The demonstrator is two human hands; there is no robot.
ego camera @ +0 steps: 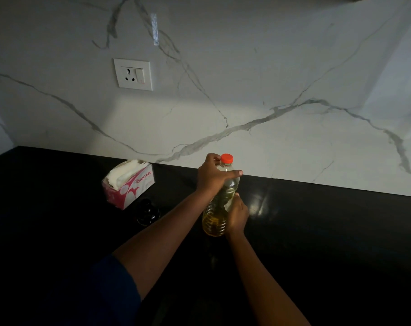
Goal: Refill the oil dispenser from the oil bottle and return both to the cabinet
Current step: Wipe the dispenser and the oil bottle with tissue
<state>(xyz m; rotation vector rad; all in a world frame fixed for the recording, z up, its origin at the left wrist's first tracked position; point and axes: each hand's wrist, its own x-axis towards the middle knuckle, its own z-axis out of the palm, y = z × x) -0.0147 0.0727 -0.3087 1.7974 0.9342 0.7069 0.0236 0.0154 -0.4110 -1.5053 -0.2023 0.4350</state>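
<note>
Oil bottle [219,208]: looks to stand on the black counter [317,231], near the marble wall [270,78]. Its red cap [227,158] is on.
Left hand [212,176]: curled round the top of the bottle, just under the cap.
Right hand [237,215]: wrapped round the lower part.
Dark round thing [148,211]: just beside the tissue box [129,184]. Maybe the dispenser, but it is too dark to tell.
Step, I think: getting the cap off.
Doing it well: hold tight down low, keep the bottle straight up, and twist the cap slowly so no oil spills.
</note>
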